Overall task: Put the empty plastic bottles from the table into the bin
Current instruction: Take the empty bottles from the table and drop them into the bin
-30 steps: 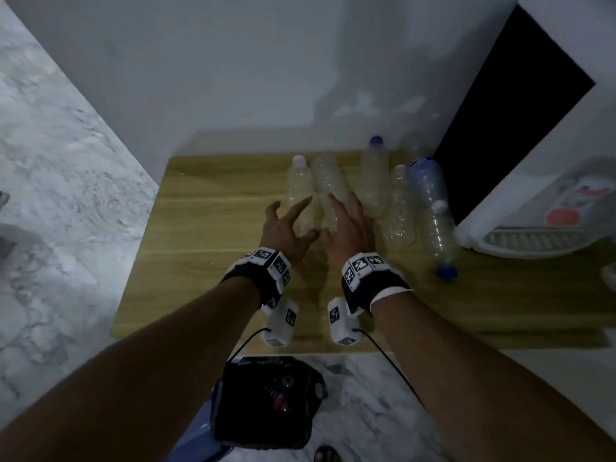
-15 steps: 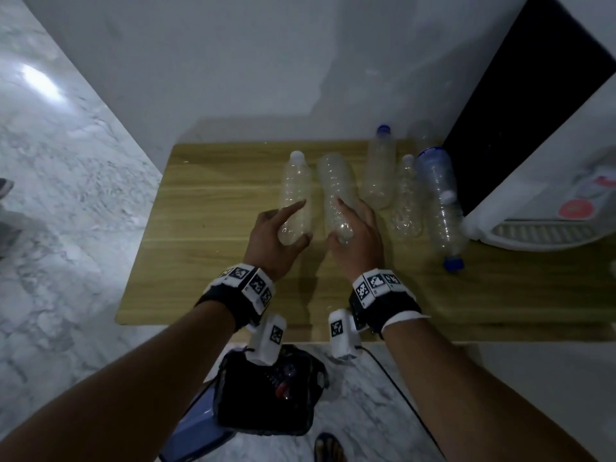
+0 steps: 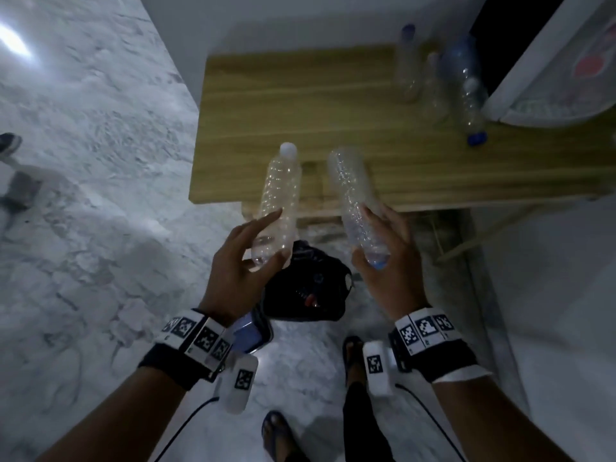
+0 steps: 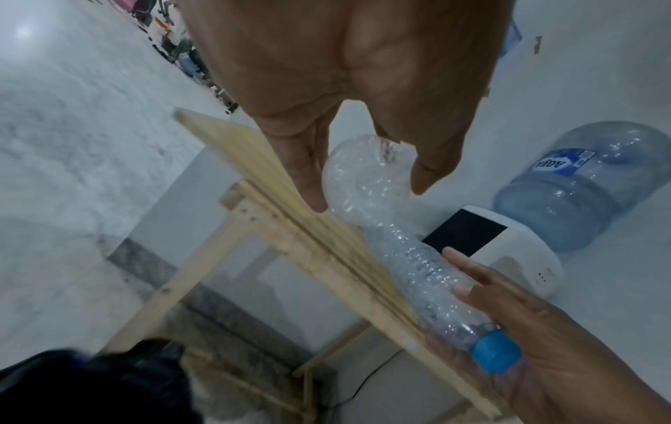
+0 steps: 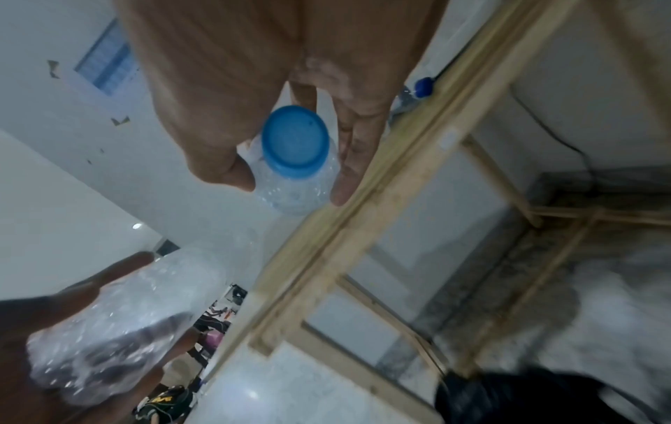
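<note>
My left hand grips the base of a clear bottle with a white cap, cap pointing away from me. My right hand grips a second clear bottle at its neck, its blue cap against the palm. Both bottles are off the wooden table, at its near edge. The black-lined bin stands on the floor right below my hands. The left wrist view shows my left fingers round the bottle's base and the right hand's bottle beside it.
Several more empty bottles lie at the table's back right, beside a white water dispenser with a large blue water jug. My sandalled feet stand on the marble floor just before the bin.
Both hands closed on a bottle each, lifted them off the table and drew them back toward me to the near edge, above the bin. The head view tilted down.
</note>
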`<state>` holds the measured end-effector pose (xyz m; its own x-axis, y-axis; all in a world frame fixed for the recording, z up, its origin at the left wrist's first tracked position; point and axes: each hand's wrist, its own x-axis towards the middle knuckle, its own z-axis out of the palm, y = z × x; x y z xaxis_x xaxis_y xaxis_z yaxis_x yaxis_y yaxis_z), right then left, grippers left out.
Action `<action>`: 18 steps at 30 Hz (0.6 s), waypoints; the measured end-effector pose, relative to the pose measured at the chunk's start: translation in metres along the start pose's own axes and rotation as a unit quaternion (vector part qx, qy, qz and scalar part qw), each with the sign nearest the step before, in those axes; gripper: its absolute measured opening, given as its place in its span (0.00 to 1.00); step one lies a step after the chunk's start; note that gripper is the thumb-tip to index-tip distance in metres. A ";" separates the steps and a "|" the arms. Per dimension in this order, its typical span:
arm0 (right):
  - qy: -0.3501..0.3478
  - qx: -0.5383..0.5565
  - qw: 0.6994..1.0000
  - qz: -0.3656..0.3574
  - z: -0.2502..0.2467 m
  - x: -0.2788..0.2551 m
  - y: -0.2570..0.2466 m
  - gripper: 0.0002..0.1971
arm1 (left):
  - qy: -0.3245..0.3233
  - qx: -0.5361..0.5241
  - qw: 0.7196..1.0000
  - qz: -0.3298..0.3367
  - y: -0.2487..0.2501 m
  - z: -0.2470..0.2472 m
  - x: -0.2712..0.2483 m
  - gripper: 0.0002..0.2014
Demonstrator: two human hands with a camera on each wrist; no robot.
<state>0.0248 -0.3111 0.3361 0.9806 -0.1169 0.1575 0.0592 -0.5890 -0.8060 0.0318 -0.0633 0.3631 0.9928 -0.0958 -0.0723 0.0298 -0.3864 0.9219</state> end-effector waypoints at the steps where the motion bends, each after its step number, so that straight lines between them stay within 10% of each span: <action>1: -0.003 -0.002 1.000 0.003 0.005 -0.022 0.000 0.32 | -0.006 -0.003 1.000 -0.009 -0.010 -0.006 -0.021 0.27; 9: -0.068 0.031 0.991 0.113 0.069 -0.143 0.037 0.29 | -0.066 0.020 0.992 -0.104 -0.113 -0.002 -0.124 0.25; 18: -0.243 -0.047 0.919 0.308 0.184 -0.132 0.176 0.30 | -0.095 0.100 0.949 -0.282 -0.272 0.090 -0.068 0.29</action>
<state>-0.0602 -0.2523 0.0680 0.7913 -0.0938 -0.6042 -0.5295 -0.5992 -0.6005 -0.0542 -0.0343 0.0829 0.7859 0.0218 -0.6180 0.5091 -0.5902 0.6265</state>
